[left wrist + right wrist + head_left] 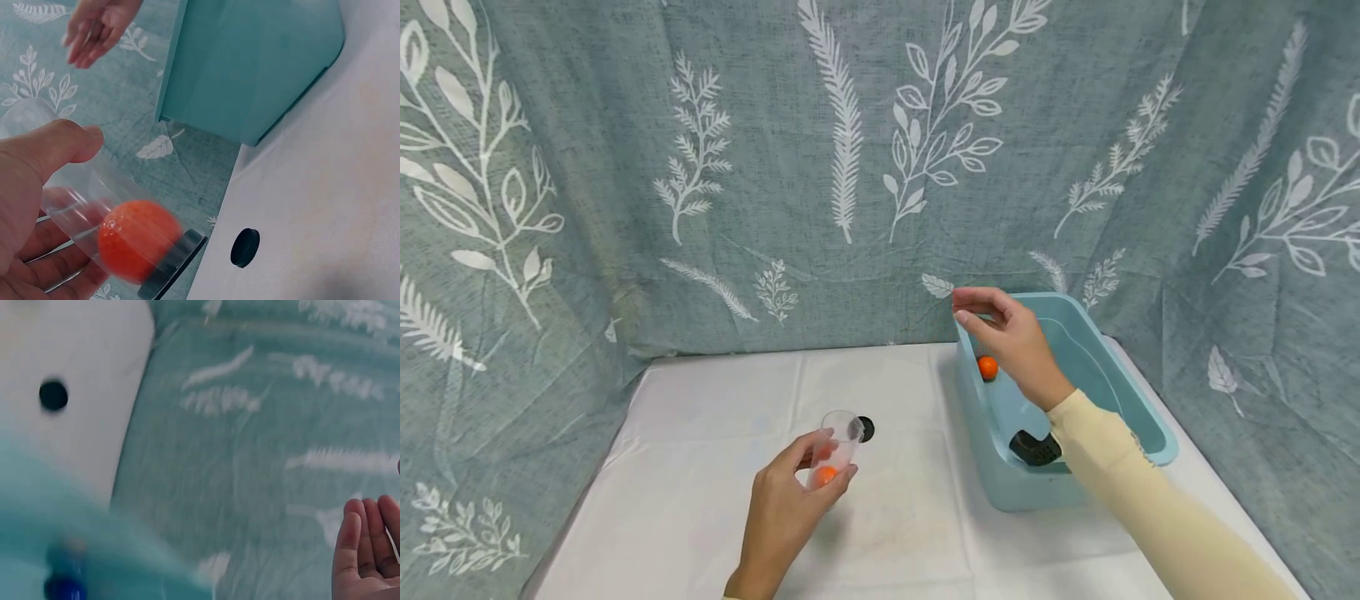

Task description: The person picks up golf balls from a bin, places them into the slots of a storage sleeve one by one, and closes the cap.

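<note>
My left hand (pixel 793 492) grips a clear plastic tube (pixel 103 178) with a black cap at its lower end. An orange ball (pixel 139 240) sits inside the tube, close to that cap. Its upper end shows as a round rim in the head view. Just beyond the tube, a loose black cap (pixel 245 247) lies on the table. My right hand (pixel 1011 337) is raised over the left side of a teal bin (pixel 992 483), holding nothing, its fingers (pixel 365 540) loosely bent. Below that hand, another orange ball (pixel 987 367) lies in the bin.
A black piece with small holes (pixel 1035 448) lies at the bin's near end, partly hidden by the right sleeve (pixel 1127 467). A blurred blue object (pixel 65 587) shows in the right wrist view. White cloth (pixel 715 417) covers the table; a leaf-patterned curtain (pixel 760 167) hangs behind.
</note>
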Motion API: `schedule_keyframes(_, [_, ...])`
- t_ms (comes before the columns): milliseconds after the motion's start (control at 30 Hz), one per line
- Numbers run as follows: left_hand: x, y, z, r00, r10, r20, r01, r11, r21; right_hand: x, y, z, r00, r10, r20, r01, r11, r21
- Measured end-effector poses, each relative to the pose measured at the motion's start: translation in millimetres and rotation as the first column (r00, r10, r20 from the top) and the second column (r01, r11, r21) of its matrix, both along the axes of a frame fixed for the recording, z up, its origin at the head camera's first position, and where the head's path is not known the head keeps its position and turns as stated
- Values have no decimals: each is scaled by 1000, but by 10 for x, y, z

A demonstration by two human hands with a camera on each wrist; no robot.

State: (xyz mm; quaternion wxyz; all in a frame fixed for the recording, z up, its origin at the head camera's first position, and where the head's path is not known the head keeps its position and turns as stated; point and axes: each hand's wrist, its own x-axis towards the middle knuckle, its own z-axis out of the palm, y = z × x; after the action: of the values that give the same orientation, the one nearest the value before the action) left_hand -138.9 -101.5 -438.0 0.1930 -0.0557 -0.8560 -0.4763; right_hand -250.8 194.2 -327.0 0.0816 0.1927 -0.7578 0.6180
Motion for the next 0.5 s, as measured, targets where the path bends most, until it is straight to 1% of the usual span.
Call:
schedule_keyframes(100, [2,-7,10,1000,-6,7,6,1000,-2,-139,164,-19,997,-76,7,75,996,45])
schedule_keyframes(233, [17,-11,13,1000,-8,27,8,1000,0,-294,360,-123,987,-158,32,153,981,121])
schedule_keyframes(333, [27,-17,6,999,-9,33,9,1000,5,-381,479,-212,977,-204,55,192,965,180])
schedule_keyframes(500, [36,-33,-4,1000,-10,23,10,1000,2,-485,613,-313,960,-256,110,220,938,267])
